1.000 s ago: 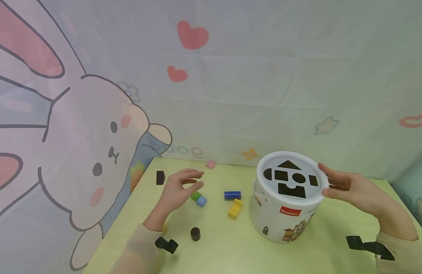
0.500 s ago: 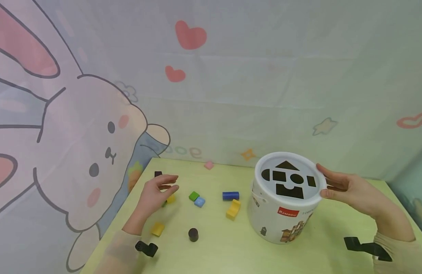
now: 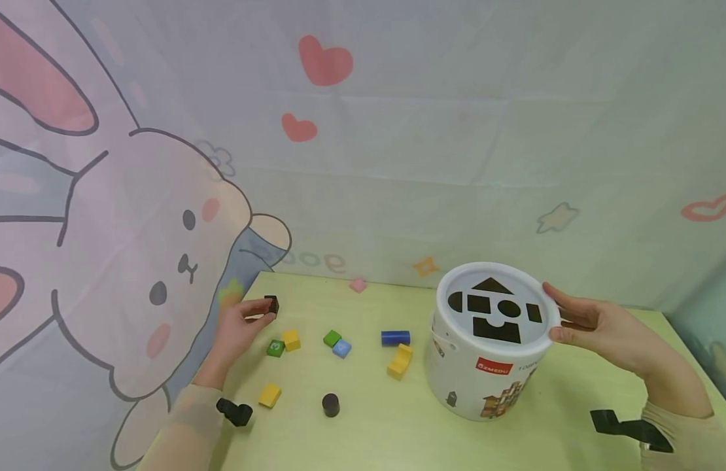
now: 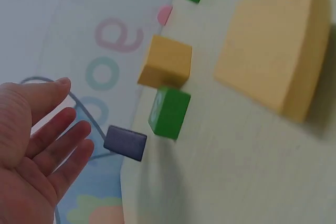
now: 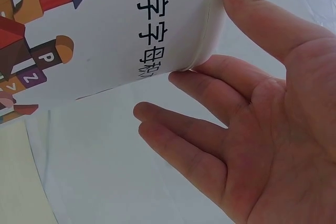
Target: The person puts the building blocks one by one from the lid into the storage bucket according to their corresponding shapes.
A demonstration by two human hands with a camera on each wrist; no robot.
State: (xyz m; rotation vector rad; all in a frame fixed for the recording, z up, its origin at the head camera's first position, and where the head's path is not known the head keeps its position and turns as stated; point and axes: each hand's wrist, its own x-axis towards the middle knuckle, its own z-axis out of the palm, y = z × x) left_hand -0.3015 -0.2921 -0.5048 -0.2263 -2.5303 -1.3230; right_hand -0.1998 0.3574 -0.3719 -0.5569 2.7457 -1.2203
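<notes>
A: How do the fingers of the left hand [image 3: 236,331] lie?
B: Loosely extended, with the thumb apart from them and nothing in their grasp; the dark block [image 3: 274,305] lies just beyond their tips; in the left wrist view a narrow gap appears between, while in the head view the tips reach right up to it, so I cannot tell whether they touch.
A: What else is near those fingertips?
B: A marked green block [image 3: 275,348], nearer the person than the tips; a yellow block [image 3: 291,340] just beside it, farther to the right; a second yellow block [image 3: 270,395] lies closer to the person than the whole hand, with a dark cylinder [image 3: 331,405] to its right.
A: And the right hand [image 3: 610,330]?
B: Thumb and fingers spread, uncurled, at the rim of the white bucket [image 3: 471,373]; the bucket stands upright, left of those fingertips; its lid [image 3: 494,305] has cut-out shapes; in the right wrist view two outstretched fingers are apart from the wall.
A: Between the two hands' fingers?
B: A second green block [image 3: 332,338] against a light blue block [image 3: 342,348]; farther right, nearer the right fingertips, a blue cylinder [image 3: 395,337], with a curved yellow block [image 3: 400,362] just below it.
</notes>
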